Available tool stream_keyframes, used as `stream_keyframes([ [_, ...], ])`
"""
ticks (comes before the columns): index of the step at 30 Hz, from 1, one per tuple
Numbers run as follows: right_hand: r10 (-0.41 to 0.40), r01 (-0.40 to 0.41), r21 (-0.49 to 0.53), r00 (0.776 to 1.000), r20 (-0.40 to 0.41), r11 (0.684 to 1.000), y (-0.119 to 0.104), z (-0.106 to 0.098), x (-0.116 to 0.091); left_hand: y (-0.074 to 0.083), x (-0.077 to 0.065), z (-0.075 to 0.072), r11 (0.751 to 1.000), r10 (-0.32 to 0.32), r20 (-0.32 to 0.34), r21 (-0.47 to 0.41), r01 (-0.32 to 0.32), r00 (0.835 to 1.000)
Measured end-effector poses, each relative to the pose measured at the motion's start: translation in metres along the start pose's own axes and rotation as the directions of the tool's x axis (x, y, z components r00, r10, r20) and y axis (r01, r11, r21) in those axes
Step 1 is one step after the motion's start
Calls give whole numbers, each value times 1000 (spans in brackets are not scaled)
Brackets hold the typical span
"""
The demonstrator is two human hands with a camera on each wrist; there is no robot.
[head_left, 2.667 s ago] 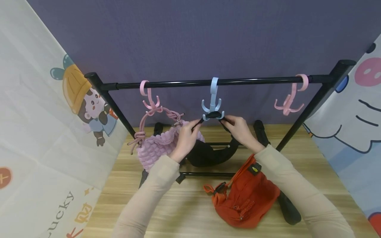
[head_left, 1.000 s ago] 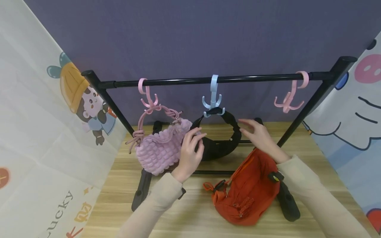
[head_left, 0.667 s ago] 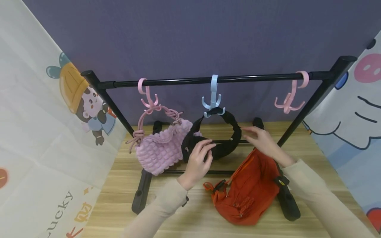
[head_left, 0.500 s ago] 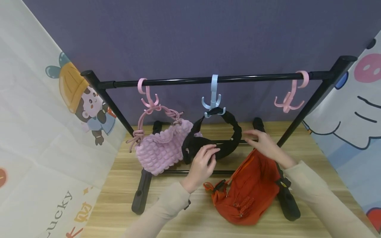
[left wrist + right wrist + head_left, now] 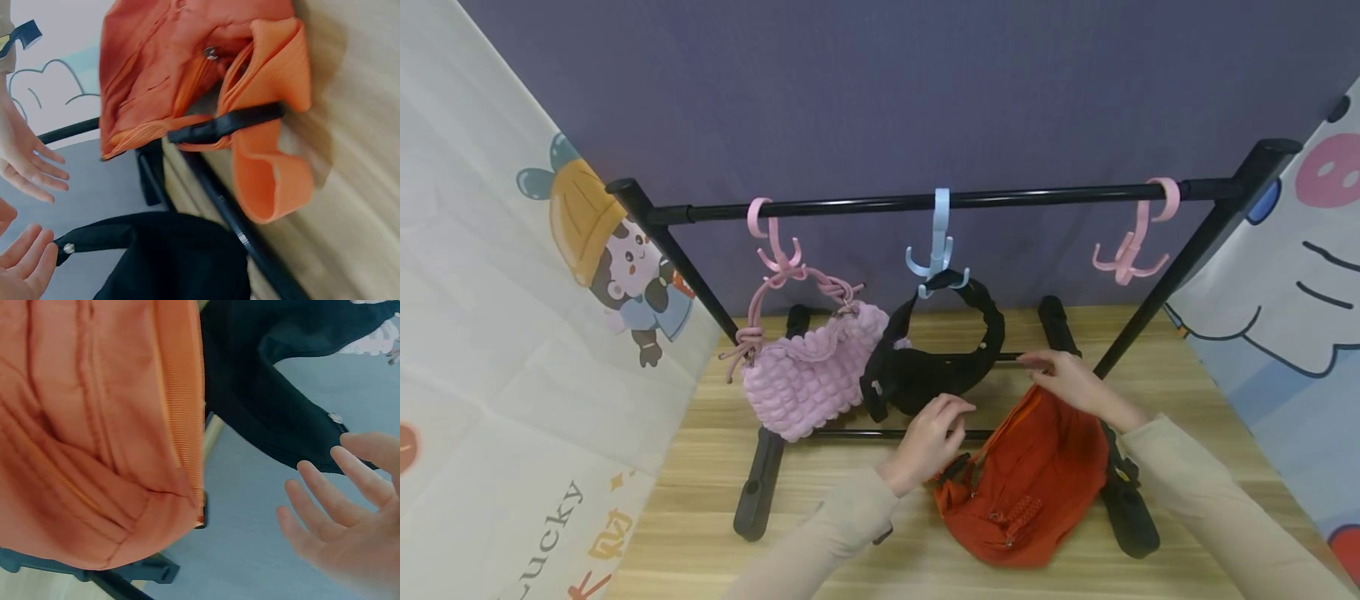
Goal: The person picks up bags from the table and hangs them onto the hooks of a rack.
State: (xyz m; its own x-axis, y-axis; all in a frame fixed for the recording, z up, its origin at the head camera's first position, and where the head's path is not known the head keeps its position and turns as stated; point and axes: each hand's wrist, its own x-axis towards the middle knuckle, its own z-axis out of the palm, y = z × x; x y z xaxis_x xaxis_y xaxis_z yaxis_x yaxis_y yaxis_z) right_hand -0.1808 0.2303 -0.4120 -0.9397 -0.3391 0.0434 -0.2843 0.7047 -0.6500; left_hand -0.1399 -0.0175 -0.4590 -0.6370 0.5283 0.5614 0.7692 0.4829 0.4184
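Note:
My left hand [image 5: 928, 437] is beside the strap end of a red-orange waist bag [image 5: 1030, 492], fingers loosely bent around nothing. My right hand [image 5: 1067, 379] overlaps the bag's upper edge in the head view; the right wrist view has its fingers spread and apart from the bag's fabric. The bag lies on the wooden floor, its orange strap and black buckle [image 5: 219, 127] showing in the left wrist view. Just beyond my hands, a black shoulder bag [image 5: 917, 375] hangs by its strap from a light blue hook [image 5: 938, 237].
A black rack rail [image 5: 1045, 197] crosses ahead, its lower bars near the floor. A lilac puffy bag [image 5: 801, 379] hangs at left from a pink hook [image 5: 775, 242]. Another pink hook [image 5: 1127, 250] hangs bare at right. Printed sheets [image 5: 550, 333] flank both sides.
Both hands have let go of the black bag's strap, which stays on the blue hook. My left hand has come down and right, my right hand right and lower, both nearer the orange bag.

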Motion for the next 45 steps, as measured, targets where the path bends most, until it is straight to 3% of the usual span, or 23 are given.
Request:
stream_keyframes([
  [10, -41, 38, -117, 999, -22, 992, 18, 10, 3, -2, -5, 21, 990, -139, 134, 25, 137, 981],
  [18, -86, 92, -194, 996, 36, 977, 26, 18, 9, 0, -7, 36, 972, -234, 189, 48, 229, 954],
  [30, -162, 178, -316, 984, 77, 932, 36, 23, 18, -4, -8, 57, 953, -304, 253, 91, 290, 919],
  [37, -173, 189, -388, 982, 77, 902, 37, 26, 19, -5, -10, 65, 944, -327, 276, 127, 303, 904],
  [45, -163, 198, -410, 979, 118, 890, 39, 29, 21, -7, -10, 73, 929, -365, 308, 182, 322, 879],
])
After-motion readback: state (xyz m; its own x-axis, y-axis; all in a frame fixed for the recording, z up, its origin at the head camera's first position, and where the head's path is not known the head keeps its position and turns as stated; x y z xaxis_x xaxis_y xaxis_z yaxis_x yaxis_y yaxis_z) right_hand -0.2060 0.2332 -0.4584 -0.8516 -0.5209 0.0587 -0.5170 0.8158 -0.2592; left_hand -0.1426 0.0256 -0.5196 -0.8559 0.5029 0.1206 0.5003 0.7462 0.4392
